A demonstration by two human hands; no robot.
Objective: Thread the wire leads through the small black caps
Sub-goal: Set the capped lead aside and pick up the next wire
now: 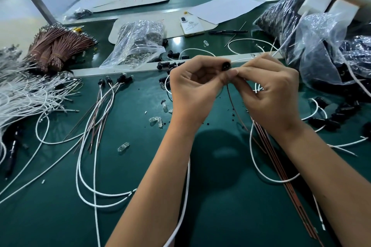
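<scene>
Head view: small black cap held above the green mat, pinched at left hand fingertips; right hand fingers pinch a white lead at its opening. Brown lead hangs between the palms. Loose caps just behind; open mat lies nearer the body; bagged parts crowd the right.

Two bare forearms show, with no sleeve on either; the left hand and right hand wear no gloves, rings or watch; wrists are bare; nails are short and unpainted.
</scene>
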